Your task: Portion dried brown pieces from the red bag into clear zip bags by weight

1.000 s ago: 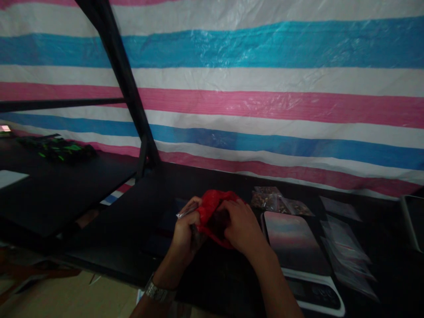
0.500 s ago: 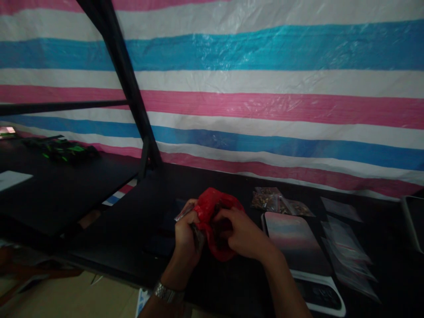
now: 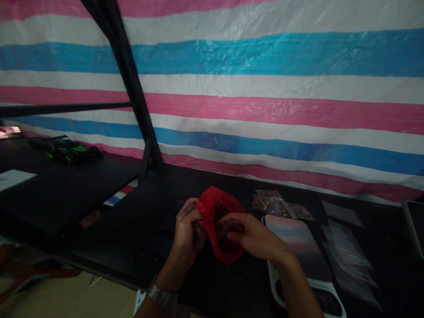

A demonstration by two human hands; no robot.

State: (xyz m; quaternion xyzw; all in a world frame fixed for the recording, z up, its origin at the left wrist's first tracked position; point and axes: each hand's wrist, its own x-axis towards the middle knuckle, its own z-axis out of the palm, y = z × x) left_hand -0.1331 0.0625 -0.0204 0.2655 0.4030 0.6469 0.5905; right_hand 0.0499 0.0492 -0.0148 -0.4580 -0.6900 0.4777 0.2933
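A red plastic bag (image 3: 212,196) stands with its mouth spread over the black table, dark brown bits inside it. My left hand (image 3: 186,225) is closed on the bag's left rim and also grips a small clear plastic bag (image 3: 199,234) with something dark in it. At the opening, my right hand (image 3: 251,234) has its fingers curled together over the brown bits. What those fingers hold, if anything, is too dark to make out. Just right of that hand lies a digital scale (image 3: 294,243), partly covered by my forearm.
Filled zip bags (image 3: 266,202) of brown pieces lie behind the scale. Several flat clear zip bags (image 3: 347,247) are spread to its right. A black metal frame post (image 3: 132,88) rises at the left, and a striped plastic sheet (image 3: 265,106) hangs behind the table (image 3: 132,234).
My right hand has drawn back slightly to the right within the red bag's mouth, showing more of the brown contents. My left hand keeps its hold. The camera view has shifted a little.
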